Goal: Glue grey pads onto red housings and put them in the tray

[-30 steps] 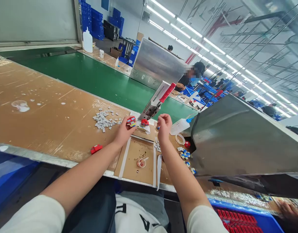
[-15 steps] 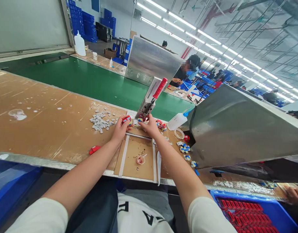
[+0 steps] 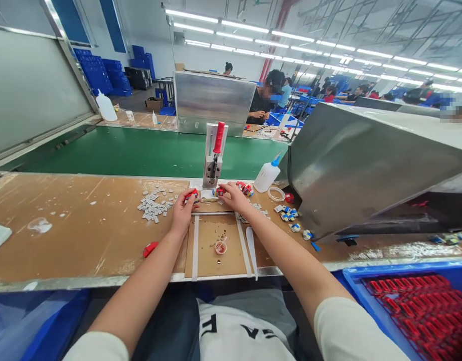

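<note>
My left hand (image 3: 182,209) is closed on a small red part (image 3: 192,194), left of the foot of a toggle clamp with a red handle (image 3: 218,138). My right hand (image 3: 235,198) pinches a red and blue piece (image 3: 219,191) just in front of the clamp's base. Small grey pieces (image 3: 151,206) lie scattered left of my left hand. More red pieces (image 3: 246,188) are heaped behind my right hand. Between my forearms, a small round cup (image 3: 220,247) with reddish contents stands on a brown board (image 3: 204,260) edged with pale strips.
A white bottle with a blue tip (image 3: 267,175), a tape ring (image 3: 276,194) and blue-yellow pieces (image 3: 289,214) are on the right. Beyond runs a green belt (image 3: 140,153). A metal panel (image 3: 366,175) rises at right, above a blue bin (image 3: 351,276) of red parts. A person sits across.
The view has levelled and turned. My right hand has drawn slightly back from under the clamp, with the red and blue piece now visible at its fingertips. My left hand still holds its red part.
</note>
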Tool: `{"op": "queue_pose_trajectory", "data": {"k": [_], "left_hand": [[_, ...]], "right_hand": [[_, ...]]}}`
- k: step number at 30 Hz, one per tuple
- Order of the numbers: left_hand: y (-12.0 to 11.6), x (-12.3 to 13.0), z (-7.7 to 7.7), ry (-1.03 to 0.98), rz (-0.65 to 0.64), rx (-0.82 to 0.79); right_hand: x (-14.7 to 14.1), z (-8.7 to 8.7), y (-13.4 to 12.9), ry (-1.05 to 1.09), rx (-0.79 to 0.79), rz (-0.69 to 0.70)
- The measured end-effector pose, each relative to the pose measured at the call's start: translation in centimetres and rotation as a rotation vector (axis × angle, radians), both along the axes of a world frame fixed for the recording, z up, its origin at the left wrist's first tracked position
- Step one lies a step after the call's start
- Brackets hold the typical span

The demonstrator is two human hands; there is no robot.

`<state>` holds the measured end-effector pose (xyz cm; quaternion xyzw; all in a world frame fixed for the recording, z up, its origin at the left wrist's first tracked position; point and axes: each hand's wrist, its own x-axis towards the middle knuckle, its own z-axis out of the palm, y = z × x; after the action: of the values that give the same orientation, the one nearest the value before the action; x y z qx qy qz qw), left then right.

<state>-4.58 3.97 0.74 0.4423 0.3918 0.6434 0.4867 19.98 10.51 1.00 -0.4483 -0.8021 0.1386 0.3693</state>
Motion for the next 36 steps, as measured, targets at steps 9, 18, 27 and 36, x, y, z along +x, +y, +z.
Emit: {"op": "queue_pose_trajectory", "data": {"k": [9,18,27,36], "left_hand": [[0.2,-0.6,0.3,0.1,0.004,0.015],[2.8,0.9,1.6,0.206,-0.05,-0.007],[4.3,1.2,2.0,0.257,-0.076,-0.042],[4.8,0.6,2.0,0.407,-0.036,0.007]], "right_hand": [[0.7,1.9,-4.1,0.036,0.404,0.168],[3.6,5.0,-11.2,0.147,0.859,0.27],[4.3,6.3,-12.9,0.176,1.017,0.219],[5.3,3.6,-14.0,0.122,0.777,0.185]]}}
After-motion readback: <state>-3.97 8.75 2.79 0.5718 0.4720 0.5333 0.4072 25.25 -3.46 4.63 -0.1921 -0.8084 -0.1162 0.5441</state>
